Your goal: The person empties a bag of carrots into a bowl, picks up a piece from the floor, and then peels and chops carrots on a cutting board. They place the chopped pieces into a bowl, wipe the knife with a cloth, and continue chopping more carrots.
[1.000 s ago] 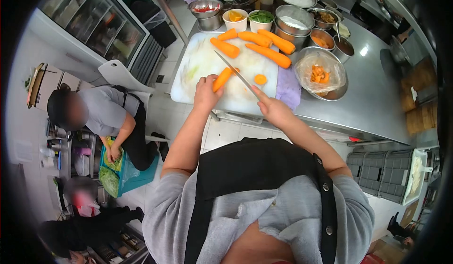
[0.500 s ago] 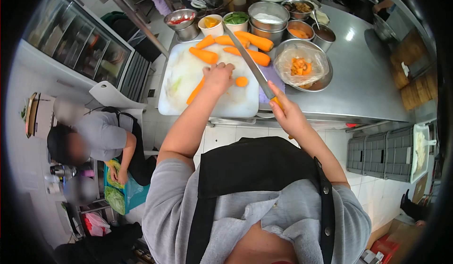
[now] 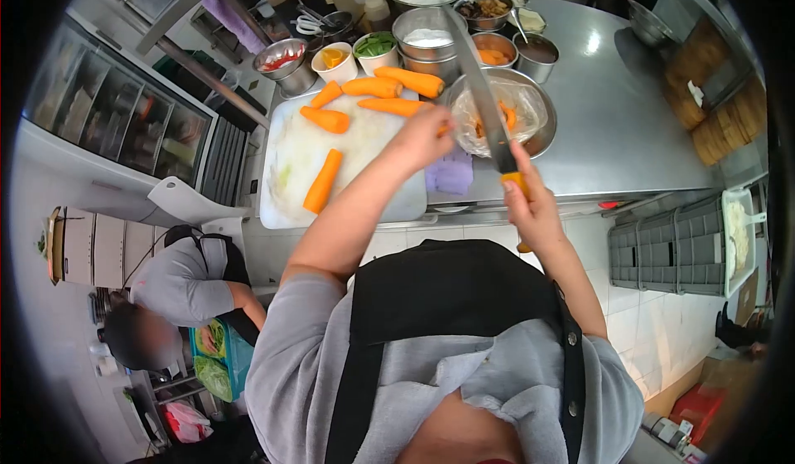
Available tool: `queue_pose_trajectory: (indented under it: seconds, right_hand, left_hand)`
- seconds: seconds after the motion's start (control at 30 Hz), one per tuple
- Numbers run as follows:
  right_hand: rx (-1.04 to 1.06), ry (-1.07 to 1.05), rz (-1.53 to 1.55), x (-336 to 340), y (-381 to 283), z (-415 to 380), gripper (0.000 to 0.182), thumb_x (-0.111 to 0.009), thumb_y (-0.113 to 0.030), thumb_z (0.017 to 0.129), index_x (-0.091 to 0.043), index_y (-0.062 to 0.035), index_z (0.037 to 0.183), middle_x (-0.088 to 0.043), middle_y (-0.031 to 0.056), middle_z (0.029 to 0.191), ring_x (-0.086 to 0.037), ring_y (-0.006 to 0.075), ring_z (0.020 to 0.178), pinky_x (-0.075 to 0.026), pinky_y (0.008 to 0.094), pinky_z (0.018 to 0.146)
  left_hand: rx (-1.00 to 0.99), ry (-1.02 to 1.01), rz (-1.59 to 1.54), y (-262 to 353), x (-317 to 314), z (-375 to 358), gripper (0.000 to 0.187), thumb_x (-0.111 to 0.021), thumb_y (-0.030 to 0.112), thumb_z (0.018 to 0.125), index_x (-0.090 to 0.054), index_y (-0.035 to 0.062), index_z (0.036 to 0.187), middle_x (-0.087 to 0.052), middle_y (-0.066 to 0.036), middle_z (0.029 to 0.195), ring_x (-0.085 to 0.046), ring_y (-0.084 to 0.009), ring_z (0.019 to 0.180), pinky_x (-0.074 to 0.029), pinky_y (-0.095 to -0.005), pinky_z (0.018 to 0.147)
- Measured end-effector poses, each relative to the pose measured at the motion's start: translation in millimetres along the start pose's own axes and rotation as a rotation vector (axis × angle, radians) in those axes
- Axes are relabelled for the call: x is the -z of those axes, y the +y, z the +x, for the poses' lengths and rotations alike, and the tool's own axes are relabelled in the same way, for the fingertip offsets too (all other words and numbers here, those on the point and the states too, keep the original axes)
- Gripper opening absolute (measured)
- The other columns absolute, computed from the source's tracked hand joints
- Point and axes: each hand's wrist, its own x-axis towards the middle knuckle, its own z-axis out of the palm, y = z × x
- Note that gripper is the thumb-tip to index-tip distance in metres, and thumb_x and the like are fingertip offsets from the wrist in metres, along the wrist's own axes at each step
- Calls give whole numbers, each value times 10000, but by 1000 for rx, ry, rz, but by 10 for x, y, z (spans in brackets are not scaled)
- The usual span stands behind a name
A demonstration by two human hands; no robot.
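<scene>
My right hand (image 3: pixel 534 203) grips the yellow handle of a long knife (image 3: pixel 482 91), its blade pointing up and away over the metal bowl (image 3: pixel 545 137). At the bowl's left edge is my left hand (image 3: pixel 421 139), slightly blurred, its fingers closed on a small orange carrot piece (image 3: pixel 443 130). A clear plastic bag (image 3: pixel 530 108) with carrot scraps lines the bowl. On the white cutting board (image 3: pixel 286 195) lies a cut carrot (image 3: pixel 323 182). Several more peeled carrots (image 3: pixel 373 88) rest along its far side, one partly behind my left hand.
Behind the board stand cups of green pieces (image 3: pixel 375 47) and orange pieces (image 3: pixel 334 62), a bowl of red strips (image 3: pixel 281 58) and stacked metal pots (image 3: pixel 426 37). A purple cloth (image 3: pixel 450 171) lies beside the board. To the left a co-worker (image 3: pixel 195 282) bends over a teal crate (image 3: pixel 238 356).
My left hand has moved right from the board to the bowl, and the small carrot piece is gone from the board. The knife has shifted right, and the view has turned slightly.
</scene>
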Motion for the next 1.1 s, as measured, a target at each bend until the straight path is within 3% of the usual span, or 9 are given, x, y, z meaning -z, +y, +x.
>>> queue_pose_trajectory:
  seconds: [0.1, 0.2, 0.33, 0.4, 0.47, 0.63, 0.8, 0.97, 1.1]
  right_hand:
    - [44, 67, 61, 106, -18, 20, 584, -514, -49, 939, -336, -184, 1478, -544, 12, 744, -457, 79, 620, -424, 228, 618]
    - [84, 91, 34, 179, -67, 10, 594, -512, -37, 935, -326, -165, 1483, -525, -7, 728, -433, 57, 599, -400, 212, 590]
    - [115, 106, -39, 248, -56, -34, 582, -512, -36, 938, -330, -145, 1480, -533, 1, 750, -434, 54, 605, -402, 211, 595]
    - [70, 89, -35, 284, -40, -55, 573, -514, -40, 941, -336, -140, 1477, -569, 24, 828, -453, 60, 629, -415, 213, 617]
    - [-29, 35, -7, 311, -35, -62, 564, -517, -46, 944, -342, -139, 1473, -627, 56, 956, -496, 74, 676, -438, 220, 658]
    - [70, -85, -15, 124, 6, 29, 564, -530, -57, 944, -338, -132, 1469, -590, 102, 1268, -566, 126, 833, -455, 239, 784]
    - [5, -306, -116, -37, -91, 183, 577, -542, -65, 940, -337, -163, 1470, -618, 124, 1208, -623, 234, 872, -477, 296, 802]
    - [193, -304, -261, -319, 214, 323, 573, -550, -149, 948, -323, -215, 1471, -643, 216, 1013, -634, 383, 859, -495, 406, 770]
    - [165, -406, -395, -388, 257, 322, 562, -543, -185, 949, -325, -240, 1464, -637, 242, 975, -627, 414, 836, -491, 458, 729]
  left_hand:
    - [-354, 145, -95, 521, -208, 445, 249, -656, 70, 746, -658, 117, 990, -588, -149, 1057, -565, -330, 991, -476, -381, 857]
    - [-424, 187, 235, 526, -411, 669, 283, -660, 64, 742, -670, 148, 1012, -584, -139, 1064, -552, -324, 1005, -457, -364, 882]
    - [-183, 245, 181, 28, -151, 756, 327, -606, 90, 785, -645, 153, 1104, -548, -109, 1180, -487, -352, 1094, -419, -423, 961]
    - [9, 185, 383, -292, 121, 664, 399, -607, 17, 736, -642, 177, 1100, -598, -72, 1120, -503, -301, 1117, -422, -353, 928]
    - [222, -155, 577, -694, 153, 545, 447, -614, 24, 720, -607, 163, 1144, -595, -78, 1166, -504, -312, 1121, -422, -362, 932]
    - [-84, -20, 665, -986, 18, 274, 466, -625, 87, 725, -573, 125, 1187, -590, -108, 1189, -486, -360, 1132, -418, -408, 964]
    - [251, 50, 331, -486, 238, -59, 481, -616, 145, 727, -540, 75, 1197, -578, -179, 1168, -472, -372, 1163, -431, -413, 964]
    - [650, -36, 204, -544, 209, -834, 499, -637, 250, 785, -513, 55, 1228, -510, -219, 1196, -485, -377, 1121, -426, -421, 966]
    - [557, 94, 470, -481, 91, -1074, 597, -647, 463, 824, -506, 52, 1233, -489, -193, 1209, -485, -373, 1113, -411, -443, 968]
